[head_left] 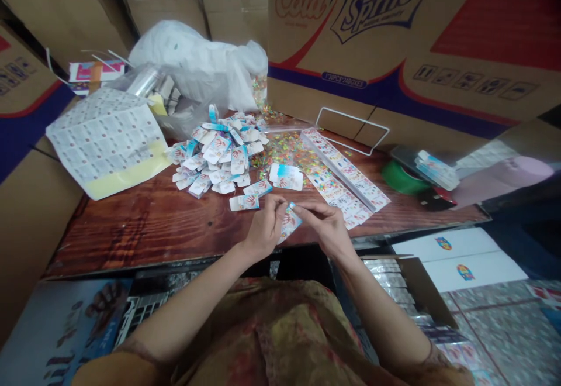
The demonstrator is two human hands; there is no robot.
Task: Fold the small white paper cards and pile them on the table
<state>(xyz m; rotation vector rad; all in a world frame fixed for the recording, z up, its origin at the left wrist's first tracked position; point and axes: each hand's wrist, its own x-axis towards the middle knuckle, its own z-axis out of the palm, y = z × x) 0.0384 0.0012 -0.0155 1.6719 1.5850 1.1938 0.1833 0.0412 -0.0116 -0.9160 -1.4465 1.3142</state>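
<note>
Between my two hands, close to the table's front edge, is a small printed carton (290, 222) with a red hand picture and blue at its top. My left hand (266, 228) pinches its left side. The thumb and fingers of my right hand (325, 222) close on its upper end. Just beyond lie two more small cartons (244, 202), one overlapping the other, and a short stack of flat cartons (286, 176). A heap of small cartons (219, 155) sits to the left, and loose coloured bits (284, 149) are scattered right of the heap.
Printed sticker strips (350, 181) with a ruler-like bar lie to the right. Further right are a green tape roll (403, 176) and a pink bottle (504, 181). Sticker sheets (109, 140) lie at left, a white plastic bag (193, 58) behind. A large cardboard box (394, 99) walls the back.
</note>
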